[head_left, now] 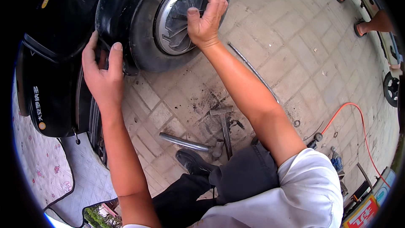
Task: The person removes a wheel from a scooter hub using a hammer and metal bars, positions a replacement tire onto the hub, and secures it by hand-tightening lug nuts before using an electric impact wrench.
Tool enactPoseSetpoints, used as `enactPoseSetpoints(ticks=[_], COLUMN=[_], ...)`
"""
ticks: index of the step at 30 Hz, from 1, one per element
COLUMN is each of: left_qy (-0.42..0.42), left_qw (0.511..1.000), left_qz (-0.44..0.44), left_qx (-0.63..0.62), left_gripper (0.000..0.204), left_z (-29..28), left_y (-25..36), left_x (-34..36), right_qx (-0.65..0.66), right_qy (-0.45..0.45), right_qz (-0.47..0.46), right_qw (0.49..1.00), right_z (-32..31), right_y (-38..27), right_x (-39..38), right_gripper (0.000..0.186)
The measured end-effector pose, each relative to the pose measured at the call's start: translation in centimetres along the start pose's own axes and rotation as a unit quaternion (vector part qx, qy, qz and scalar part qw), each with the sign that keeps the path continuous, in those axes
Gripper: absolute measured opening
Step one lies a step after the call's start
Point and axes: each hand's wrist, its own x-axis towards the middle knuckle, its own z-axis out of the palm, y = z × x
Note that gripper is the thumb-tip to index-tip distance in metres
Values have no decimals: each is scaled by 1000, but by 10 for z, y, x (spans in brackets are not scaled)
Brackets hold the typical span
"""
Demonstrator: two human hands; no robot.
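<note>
My right hand (209, 22) is in front of the wheel (147, 38), its fingers apart and bent and nothing in them. A black tyre surrounds the wheel's shiny metal hub. I cannot tell whether that hand touches it. My left hand (104, 71) is raised at the lower edge of the black fender (110, 19), thumb and forefinger spread. The forefinger's tip seems to rest on that edge; the other fingers are partly hidden. Both belong to a black vehicle with a glossy body panel (50, 93).
On the paving lie a hammer (226, 131), a metal bar (184, 142) by my shoe and a long thin rod (253, 71). An orange hose (358, 109) curves at the right, near a blue tool (336, 160). Other people's sandalled feet (366, 28) stand at the upper right.
</note>
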Motion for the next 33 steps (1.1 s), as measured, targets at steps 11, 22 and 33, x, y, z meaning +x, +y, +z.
enactPoseSetpoints(ticks=[11, 22, 33], left_qy=[11, -338, -604], left_qw=[999, 930, 786], left_qz=[-28, 139, 104], left_qx=[-27, -43, -83], left_gripper=[49, 40, 40], left_z=[-1, 116, 196], left_y=[3, 46, 56], left_x=[7, -125, -225], right_qx=[-118, -227, -431], right_qy=[77, -269, -45], right_qz=[-2, 494, 645], right_qw=[990, 795, 630], right_z=[14, -413, -609], right_y=[-2, 6, -141], right_x=[55, -69, -191], right_gripper=[59, 37, 29])
